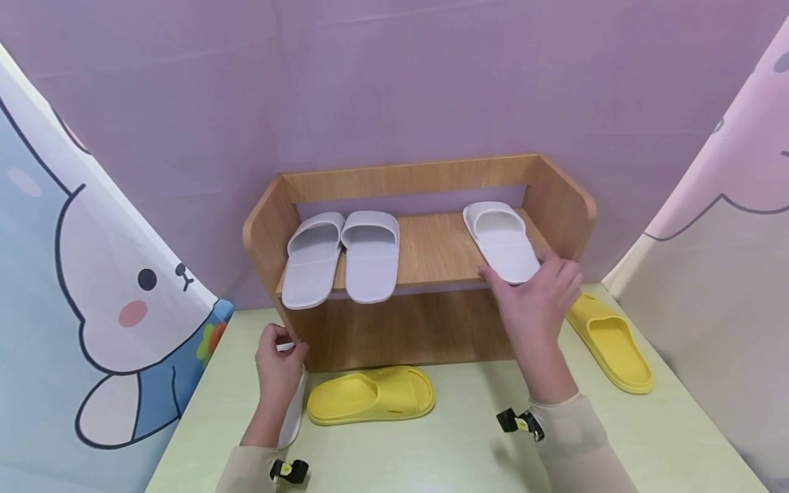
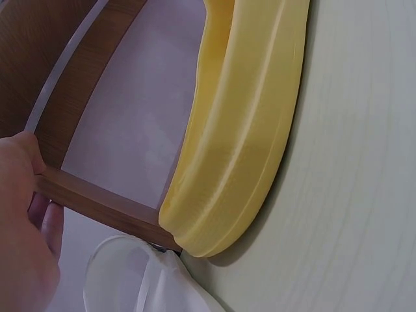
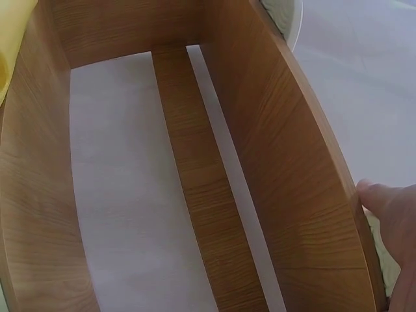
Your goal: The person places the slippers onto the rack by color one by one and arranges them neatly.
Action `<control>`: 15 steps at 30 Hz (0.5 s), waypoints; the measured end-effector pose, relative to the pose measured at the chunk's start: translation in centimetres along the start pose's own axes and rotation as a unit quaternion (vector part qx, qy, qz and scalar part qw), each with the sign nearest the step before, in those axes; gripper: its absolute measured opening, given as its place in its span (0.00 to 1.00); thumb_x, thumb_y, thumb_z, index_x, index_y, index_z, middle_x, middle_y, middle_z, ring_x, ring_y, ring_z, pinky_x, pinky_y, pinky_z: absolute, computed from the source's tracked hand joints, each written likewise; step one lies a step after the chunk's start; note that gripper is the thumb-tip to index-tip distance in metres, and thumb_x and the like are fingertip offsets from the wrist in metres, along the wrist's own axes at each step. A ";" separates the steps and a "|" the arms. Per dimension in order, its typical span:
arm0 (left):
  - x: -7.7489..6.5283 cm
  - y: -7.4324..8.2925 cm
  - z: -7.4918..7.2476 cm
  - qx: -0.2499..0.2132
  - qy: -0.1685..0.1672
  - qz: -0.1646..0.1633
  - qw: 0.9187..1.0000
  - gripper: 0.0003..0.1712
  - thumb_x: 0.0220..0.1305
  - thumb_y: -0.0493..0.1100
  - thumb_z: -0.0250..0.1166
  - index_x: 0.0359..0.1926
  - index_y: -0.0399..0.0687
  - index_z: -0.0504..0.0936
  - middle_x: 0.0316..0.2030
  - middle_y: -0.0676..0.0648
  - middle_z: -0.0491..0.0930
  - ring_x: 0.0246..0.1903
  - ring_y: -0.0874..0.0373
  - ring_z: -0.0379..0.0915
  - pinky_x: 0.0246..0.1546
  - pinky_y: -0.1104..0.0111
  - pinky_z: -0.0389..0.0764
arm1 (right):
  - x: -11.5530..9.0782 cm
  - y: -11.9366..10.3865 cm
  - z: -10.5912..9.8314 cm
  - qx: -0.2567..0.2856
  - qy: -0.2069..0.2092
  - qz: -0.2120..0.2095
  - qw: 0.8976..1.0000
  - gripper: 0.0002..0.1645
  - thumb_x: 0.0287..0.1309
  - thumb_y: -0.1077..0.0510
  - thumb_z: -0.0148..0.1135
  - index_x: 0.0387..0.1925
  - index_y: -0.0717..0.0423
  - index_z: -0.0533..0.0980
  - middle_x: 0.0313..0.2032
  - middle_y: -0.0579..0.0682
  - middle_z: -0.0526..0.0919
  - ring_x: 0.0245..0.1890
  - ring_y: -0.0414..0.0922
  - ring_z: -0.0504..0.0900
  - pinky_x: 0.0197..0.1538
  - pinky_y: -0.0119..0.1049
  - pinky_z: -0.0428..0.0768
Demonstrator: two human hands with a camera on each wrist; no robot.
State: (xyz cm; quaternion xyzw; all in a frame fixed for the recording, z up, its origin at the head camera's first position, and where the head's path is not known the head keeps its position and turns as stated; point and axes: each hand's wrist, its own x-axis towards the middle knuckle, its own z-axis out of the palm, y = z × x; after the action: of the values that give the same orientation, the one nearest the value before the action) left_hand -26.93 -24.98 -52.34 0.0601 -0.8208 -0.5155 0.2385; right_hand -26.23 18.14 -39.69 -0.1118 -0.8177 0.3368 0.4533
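A wooden two-tier shoe rack (image 1: pixel 425 335) stands on the table. My left hand (image 1: pixel 280 363) grips the front edge of its left side panel, with thumb and fingers on either side of the board. My right hand (image 1: pixel 539 301) is around the near end of a white slipper (image 1: pixel 501 239) on the right of the upper shelf. Its thumb lies by the shelf's front edge; the other fingers are partly hidden. A pair of white slippers, one at the left end (image 1: pixel 311 267) and one beside it (image 1: pixel 372 263), sits on the same shelf.
One yellow slipper (image 1: pixel 370 395) lies before the rack, another yellow slipper (image 1: pixel 610 346) to its right. Under my left forearm a white slipper (image 1: pixel 292 418) is partly hidden. A purple cloth (image 1: pixel 407 89) hangs behind; printed cloths hang on both sides.
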 end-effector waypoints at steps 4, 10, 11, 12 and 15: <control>0.0 0.0 0.0 -0.001 0.000 0.000 1.000 0.15 0.69 0.29 0.70 0.49 0.42 0.73 0.50 0.43 0.79 0.51 0.47 0.80 0.41 0.85 0.80 | -0.1 0.2 0.0 0.005 -0.001 -0.003 1.000 0.61 0.42 0.37 0.93 0.65 0.69 0.72 0.55 0.70 0.69 0.57 0.68 0.65 0.63 0.61 0.65; 0.0 0.0 0.0 -0.004 -0.003 -0.004 1.000 0.16 0.69 0.29 0.70 0.50 0.43 0.73 0.51 0.43 0.79 0.52 0.47 0.80 0.41 0.85 0.80 | -0.2 0.4 -0.2 0.008 -0.010 -0.012 1.000 0.63 0.41 0.37 0.93 0.66 0.69 0.71 0.56 0.71 0.69 0.58 0.69 0.65 0.64 0.61 0.65; 0.0 0.0 0.0 -0.004 -0.002 -0.003 1.000 0.16 0.69 0.29 0.70 0.50 0.43 0.73 0.51 0.43 0.79 0.51 0.47 0.80 0.41 0.85 0.80 | -0.2 0.5 -0.2 0.008 -0.011 -0.016 1.000 0.63 0.41 0.37 0.93 0.67 0.69 0.71 0.56 0.71 0.69 0.58 0.69 0.65 0.64 0.61 0.65; 0.0 0.0 0.0 -0.005 -0.001 -0.001 1.000 0.16 0.69 0.29 0.70 0.49 0.43 0.73 0.51 0.43 0.79 0.51 0.47 0.80 0.41 0.85 0.81 | -0.2 0.5 -0.3 0.011 -0.013 -0.017 1.000 0.63 0.42 0.37 0.93 0.67 0.69 0.70 0.56 0.71 0.69 0.58 0.69 0.65 0.63 0.61 0.65; 0.0 -0.1 0.0 -0.005 0.001 0.004 1.000 0.16 0.69 0.28 0.70 0.49 0.42 0.73 0.50 0.42 0.79 0.51 0.47 0.80 0.41 0.84 0.81 | -0.4 0.7 -0.6 0.028 -0.016 -0.025 0.999 0.62 0.43 0.38 0.93 0.67 0.69 0.70 0.56 0.71 0.68 0.59 0.68 0.65 0.63 0.59 0.66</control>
State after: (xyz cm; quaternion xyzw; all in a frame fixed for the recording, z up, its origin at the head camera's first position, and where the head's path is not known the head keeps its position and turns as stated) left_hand -26.98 -25.01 -52.39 0.0561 -0.8184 -0.5184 0.2414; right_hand -25.61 18.76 -40.20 -0.0733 -0.8176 0.3503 0.4511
